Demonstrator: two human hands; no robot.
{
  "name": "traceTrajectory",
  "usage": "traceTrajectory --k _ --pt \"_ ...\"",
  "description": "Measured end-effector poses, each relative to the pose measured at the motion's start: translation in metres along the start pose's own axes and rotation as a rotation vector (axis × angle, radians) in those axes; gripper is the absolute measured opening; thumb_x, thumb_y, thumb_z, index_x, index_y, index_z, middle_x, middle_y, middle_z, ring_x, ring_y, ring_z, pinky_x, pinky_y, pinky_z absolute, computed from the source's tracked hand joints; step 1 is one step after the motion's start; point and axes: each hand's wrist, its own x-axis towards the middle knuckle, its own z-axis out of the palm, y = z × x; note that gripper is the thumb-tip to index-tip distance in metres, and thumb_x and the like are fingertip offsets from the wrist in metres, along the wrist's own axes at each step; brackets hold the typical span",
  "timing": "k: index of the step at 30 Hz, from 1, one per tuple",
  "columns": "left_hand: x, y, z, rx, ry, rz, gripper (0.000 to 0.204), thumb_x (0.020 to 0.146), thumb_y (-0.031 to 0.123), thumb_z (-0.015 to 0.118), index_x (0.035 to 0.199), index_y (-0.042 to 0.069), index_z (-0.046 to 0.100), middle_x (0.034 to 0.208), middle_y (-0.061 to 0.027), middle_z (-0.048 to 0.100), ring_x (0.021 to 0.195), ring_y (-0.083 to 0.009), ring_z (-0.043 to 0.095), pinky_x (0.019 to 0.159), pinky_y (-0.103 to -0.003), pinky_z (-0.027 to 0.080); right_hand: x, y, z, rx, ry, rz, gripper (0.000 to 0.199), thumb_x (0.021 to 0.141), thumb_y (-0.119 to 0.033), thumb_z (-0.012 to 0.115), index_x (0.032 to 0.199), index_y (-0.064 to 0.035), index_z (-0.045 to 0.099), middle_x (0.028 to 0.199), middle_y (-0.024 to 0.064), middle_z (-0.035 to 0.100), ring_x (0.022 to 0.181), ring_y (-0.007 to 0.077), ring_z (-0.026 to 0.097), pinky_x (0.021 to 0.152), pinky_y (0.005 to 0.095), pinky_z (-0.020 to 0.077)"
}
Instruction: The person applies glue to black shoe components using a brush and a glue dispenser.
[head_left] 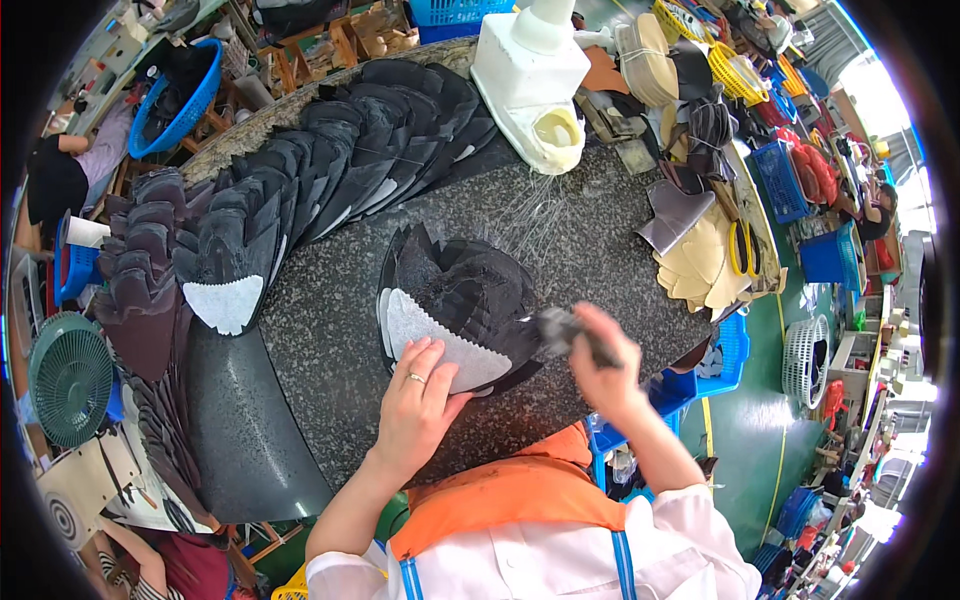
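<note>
A fanned pile of black, leather-like shoe-upper pieces (480, 285) lies in front of me on a speckled stone-topped table (330, 400). A whitish toothed-edge patch (432, 335) covers its near left part. My left hand (415, 405), wearing a ring, rests on that patch with its fingers stretched out. At the pile's right edge, my right hand (607, 365) is closed around a dark-handled brush (558, 330). Motion smears the brush's greyish head, and its exact contact with the black pieces cannot be told.
Behind the pile stands a white glue dispenser (530, 85), with stringy glue strands below its mouth. Overlapping black pieces (340, 150) line the far left, with maroon ones (145, 290) beside them. Yellow-handled scissors (743, 247) lie by beige pieces (697, 255) on the right.
</note>
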Motion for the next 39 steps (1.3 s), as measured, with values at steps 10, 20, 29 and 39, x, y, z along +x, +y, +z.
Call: traceTrajectory --k 10,20,29,39 --pt "0.012 0.011 -0.007 0.037 -0.093 -0.016 0.037 0.071 0.006 0.078 0.103 0.0 0.062 0.12 -0.0203 0.059 0.118 -0.0406 0.057 0.107 -0.051 0.046 0.073 -0.027 -0.01 0.231 -0.574 0.174 0.027 0.09 0.006 0.061 0.114 -0.0039 0.067 0.106 0.0037 0.069 0.092 0.0106 0.065 0.082 0.0274 0.0523" --pt "0.01 0.005 -0.052 -0.242 0.195 -0.114 0.035 0.086 -0.007 0.057 0.12 0.001 0.061 0.109 -0.0165 0.066 0.103 -0.0355 0.067 0.09 -0.042 0.054 0.18 0.038 0.002 -0.305 -0.155 -0.244 0.033 0.082 0.001 0.067 0.114 -0.0069 0.068 0.102 0.0156 0.066 0.091 0.0354 0.066 0.079 0.038 0.0515" --pt "-0.002 -0.137 -0.125 -0.127 1.033 -0.57 0.071 0.093 0.002 0.063 0.153 -0.003 0.026 0.156 -0.0186 0.032 0.141 -0.0296 0.036 0.118 -0.04 0.028 0.195 0.05 -0.019 0.061 0.09 0.003 0.023 0.092 0.0 0.064 0.115 0.0004 0.067 0.098 0.0071 0.07 0.09 0.0145 0.065 0.081 0.0285 0.0502" --pt "0.338 -0.062 0.025 0.149 0.114 -0.036 0.138 0.059 0.054 0.09 0.158 0.004 0.008 0.155 -0.0404 0.015 0.147 -0.0541 0.013 0.119 -0.06 0.017 0.191 0.055 -0.032 -0.361 -0.378 -0.339 0.052 0.064 0.007 0.067 0.112 -0.011 0.072 0.102 0.0125 0.066 0.1 0.0336 0.064 0.088 0.042 0.0519"
